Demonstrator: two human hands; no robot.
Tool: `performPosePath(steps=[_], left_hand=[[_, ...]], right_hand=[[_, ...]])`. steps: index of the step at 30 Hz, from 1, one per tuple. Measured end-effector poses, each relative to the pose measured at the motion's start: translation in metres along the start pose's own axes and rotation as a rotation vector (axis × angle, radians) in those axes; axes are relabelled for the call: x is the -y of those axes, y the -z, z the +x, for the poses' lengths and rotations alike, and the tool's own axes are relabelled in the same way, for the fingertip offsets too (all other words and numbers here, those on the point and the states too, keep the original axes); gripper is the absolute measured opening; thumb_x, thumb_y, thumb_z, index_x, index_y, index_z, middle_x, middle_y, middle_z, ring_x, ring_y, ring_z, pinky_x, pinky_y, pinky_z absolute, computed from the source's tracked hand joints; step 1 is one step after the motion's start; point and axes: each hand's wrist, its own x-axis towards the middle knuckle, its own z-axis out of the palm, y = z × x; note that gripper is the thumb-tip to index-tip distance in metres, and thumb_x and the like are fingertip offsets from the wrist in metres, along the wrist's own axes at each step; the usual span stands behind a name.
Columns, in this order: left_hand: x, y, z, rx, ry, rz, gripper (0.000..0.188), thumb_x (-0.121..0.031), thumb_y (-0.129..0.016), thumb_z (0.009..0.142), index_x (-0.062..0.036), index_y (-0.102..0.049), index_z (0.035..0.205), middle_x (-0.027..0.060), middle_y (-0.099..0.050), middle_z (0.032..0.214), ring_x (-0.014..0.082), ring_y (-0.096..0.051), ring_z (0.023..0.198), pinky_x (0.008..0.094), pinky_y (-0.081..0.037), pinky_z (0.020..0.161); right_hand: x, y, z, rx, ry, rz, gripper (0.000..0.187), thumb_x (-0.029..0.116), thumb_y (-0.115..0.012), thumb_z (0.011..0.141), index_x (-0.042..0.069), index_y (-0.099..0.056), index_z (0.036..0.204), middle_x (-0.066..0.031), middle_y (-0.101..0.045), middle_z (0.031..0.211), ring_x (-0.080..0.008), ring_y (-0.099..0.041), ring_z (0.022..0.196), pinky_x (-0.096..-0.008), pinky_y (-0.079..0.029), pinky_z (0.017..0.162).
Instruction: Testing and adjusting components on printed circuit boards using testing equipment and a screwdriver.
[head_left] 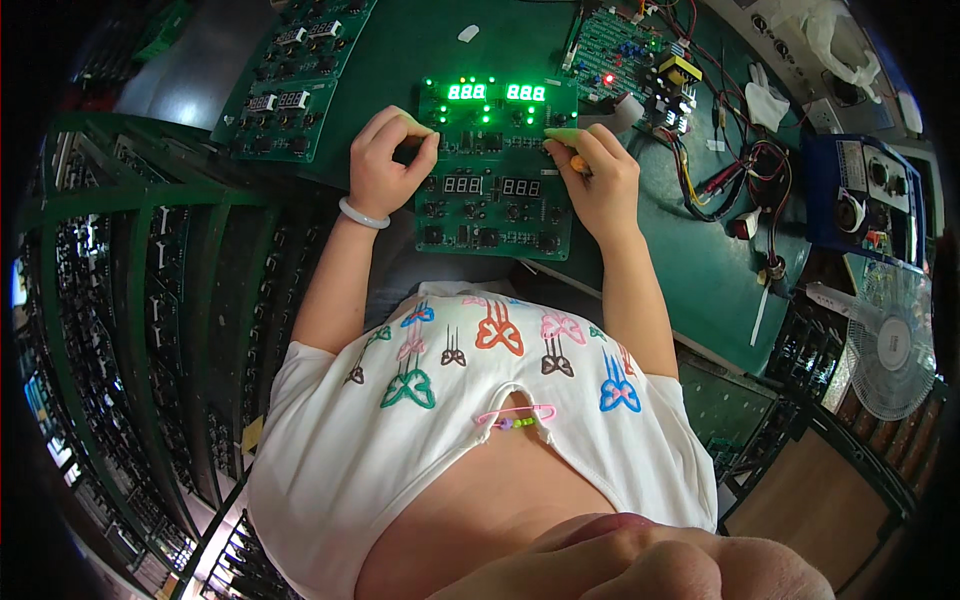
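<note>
In front of me lies a green circuit board panel [497, 212] of two joined sections. The upper section's digit displays [497, 93] and small lights glow green; the lower section's displays are dark. At the panel's left edge, my left hand [390, 165] is closed, thumb and forefinger pinching the board near the seam. My right hand [605, 180] is closed at the opposite edge, thumb and forefinger touching the board there. A small orange object [580, 164], perhaps a tool's handle end, shows between its fingers; the rest is hidden by the hand.
More circuit boards [290, 85] lie at the far left of the green table [660, 270]. A wired board [620, 60] with a red light and tangled cables [735, 180] sits at right, beside a blue box with dials [865, 195] and a fan [890, 345]. Racks [190, 310] hold boards on my left.
</note>
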Motion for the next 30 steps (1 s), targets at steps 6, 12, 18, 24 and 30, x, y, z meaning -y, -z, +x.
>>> performPosePath(steps=[6, 12, 18, 24, 30], left_hand=[[-0.0017, 0.0019, -0.0008, 0.007, 0.003, 0.008, 0.008, 0.002, -0.069, 0.078, -0.0018, -0.063, 0.078, 0.0078, -0.059, 0.075, 0.0194, -0.060, 0.066, 0.0282, -0.048, 0.060], [-0.0024, 0.0012, -0.0009, 0.013, 0.014, -0.009, 0.008, 0.003, -0.069, 0.078, -0.0018, -0.062, 0.079, 0.0074, -0.059, 0.075, 0.0175, -0.059, 0.065, 0.0270, -0.047, 0.060], [-0.0015, 0.0007, -0.0012, 0.013, 0.013, -0.008, 0.008, 0.003, -0.069, 0.079, -0.0016, -0.062, 0.079, 0.0071, -0.058, 0.075, 0.0169, -0.059, 0.064, 0.0265, -0.047, 0.059], [-0.0025, 0.0003, -0.0008, 0.002, 0.012, 0.003, 0.011, 0.001, -0.071, 0.077, -0.0028, -0.061, 0.076, 0.0067, -0.057, 0.073, 0.0196, -0.059, 0.062, 0.0288, -0.048, 0.057], [-0.0020, 0.0000, -0.0003, 0.006, 0.008, 0.006, 0.011, 0.001, -0.071, 0.077, -0.0028, -0.061, 0.076, 0.0068, -0.057, 0.073, 0.0195, -0.059, 0.063, 0.0286, -0.048, 0.057]], right_hand=[[0.0031, 0.0018, 0.0015, 0.019, -0.023, 0.034, 0.014, 0.004, -0.074, 0.083, 0.006, -0.071, 0.097, -0.0080, -0.057, 0.075, -0.0212, -0.058, 0.062, -0.0306, -0.046, 0.056], [0.0016, 0.0014, 0.0028, 0.010, -0.031, 0.092, 0.014, 0.004, -0.074, 0.083, 0.006, -0.071, 0.096, -0.0078, -0.059, 0.077, -0.0204, -0.058, 0.062, -0.0295, -0.046, 0.057], [0.0040, 0.0048, 0.0053, 0.025, -0.095, 0.159, 0.012, 0.005, -0.075, 0.081, 0.006, -0.071, 0.092, -0.0089, -0.059, 0.075, -0.0240, -0.059, 0.064, -0.0329, -0.047, 0.058], [0.0011, 0.0048, 0.0051, 0.048, -0.104, 0.178, 0.014, 0.005, -0.076, 0.080, 0.005, -0.071, 0.093, -0.0093, -0.060, 0.076, -0.0237, -0.059, 0.065, -0.0322, -0.047, 0.059], [0.0017, 0.0063, 0.0057, 0.061, -0.114, 0.197, 0.015, 0.006, -0.076, 0.080, 0.005, -0.071, 0.094, -0.0093, -0.061, 0.078, -0.0232, -0.059, 0.067, -0.0318, -0.047, 0.060]])
